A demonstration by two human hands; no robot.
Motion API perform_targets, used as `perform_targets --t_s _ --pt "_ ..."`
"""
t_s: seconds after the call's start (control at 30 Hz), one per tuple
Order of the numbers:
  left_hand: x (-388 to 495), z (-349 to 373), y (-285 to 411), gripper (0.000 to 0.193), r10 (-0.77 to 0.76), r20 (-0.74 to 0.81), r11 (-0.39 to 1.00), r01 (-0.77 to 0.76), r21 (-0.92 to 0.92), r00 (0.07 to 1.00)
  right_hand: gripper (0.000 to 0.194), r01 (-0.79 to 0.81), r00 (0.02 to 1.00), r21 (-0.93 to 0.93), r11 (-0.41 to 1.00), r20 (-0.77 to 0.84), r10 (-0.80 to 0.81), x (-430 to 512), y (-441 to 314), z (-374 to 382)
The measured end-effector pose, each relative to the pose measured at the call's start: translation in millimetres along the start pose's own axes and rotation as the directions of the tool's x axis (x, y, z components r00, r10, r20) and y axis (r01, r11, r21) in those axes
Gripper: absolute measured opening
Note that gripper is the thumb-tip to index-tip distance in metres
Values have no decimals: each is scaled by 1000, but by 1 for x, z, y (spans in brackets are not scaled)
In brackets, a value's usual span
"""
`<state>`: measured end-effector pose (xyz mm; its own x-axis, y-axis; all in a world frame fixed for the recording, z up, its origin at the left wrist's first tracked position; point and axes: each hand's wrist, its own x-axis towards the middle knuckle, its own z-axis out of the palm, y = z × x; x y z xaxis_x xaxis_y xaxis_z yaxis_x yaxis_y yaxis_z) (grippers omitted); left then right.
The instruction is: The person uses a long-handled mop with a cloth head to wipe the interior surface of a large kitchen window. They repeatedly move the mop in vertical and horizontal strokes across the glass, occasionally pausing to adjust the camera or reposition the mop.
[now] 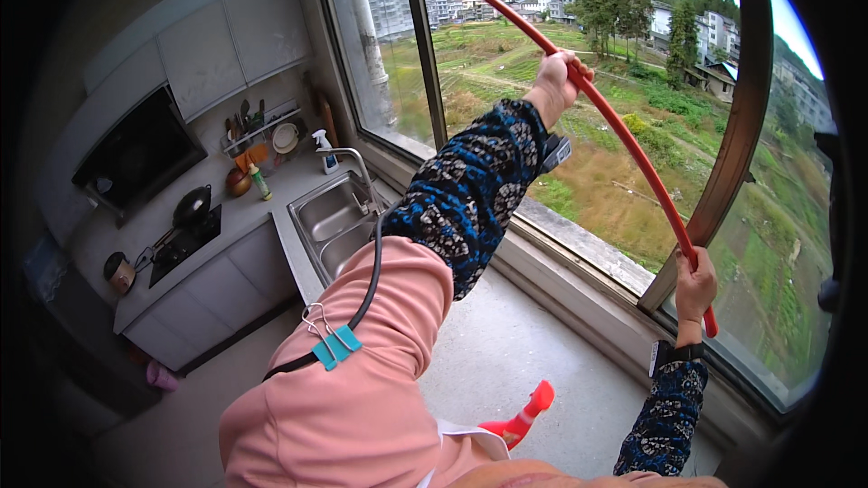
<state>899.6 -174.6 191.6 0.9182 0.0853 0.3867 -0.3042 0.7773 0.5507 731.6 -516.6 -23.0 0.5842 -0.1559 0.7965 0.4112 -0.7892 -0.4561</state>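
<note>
Both my hands grip one long red pole (634,142), which looks curved in this wide view. My left hand (559,81) is wrapped around it higher up, with the arm stretched out at the open window. Lower down, my right hand (696,285) holds it near its bottom end, beside the wooden-coloured window frame (722,176). The pole's upper part runs to the top edge of the picture, where a dark window upright (426,41) partly covers it; its far end is out of view. Patterned sleeve covers (468,183) are on both forearms.
Below the window runs a sill (576,278). To the left are a double steel sink (332,217) with tap, a spray bottle (325,151), and a counter with a wok (192,206) by the stove. A red object (519,420) shows low in front of me. Fields lie outside.
</note>
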Motion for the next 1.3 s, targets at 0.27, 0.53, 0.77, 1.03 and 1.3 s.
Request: perform_targets --t_s 0.27,0.53,0.77,1.03,1.3 --pt "-35 43 -80 10 -211 37 971 214 -106 977 20 124 988 -223 967 -65 -142 38 76 -112" --pt "-18 -1 -116 13 -408 146 910 387 150 901 22 212 977 -359 909 50 -209 67 86 -162" --pt "9 -24 -111 30 -451 72 881 431 197 890 33 179 983 -389 904 107 -149 84 64 -178" --pt "30 -23 -80 30 -211 -4 976 211 49 977 18 -83 938 -105 991 329 114 37 28 -134" --pt "-6 -23 -21 8 -32 -247 967 93 239 968 25 -258 881 34 966 418 221 24 -9 -23"
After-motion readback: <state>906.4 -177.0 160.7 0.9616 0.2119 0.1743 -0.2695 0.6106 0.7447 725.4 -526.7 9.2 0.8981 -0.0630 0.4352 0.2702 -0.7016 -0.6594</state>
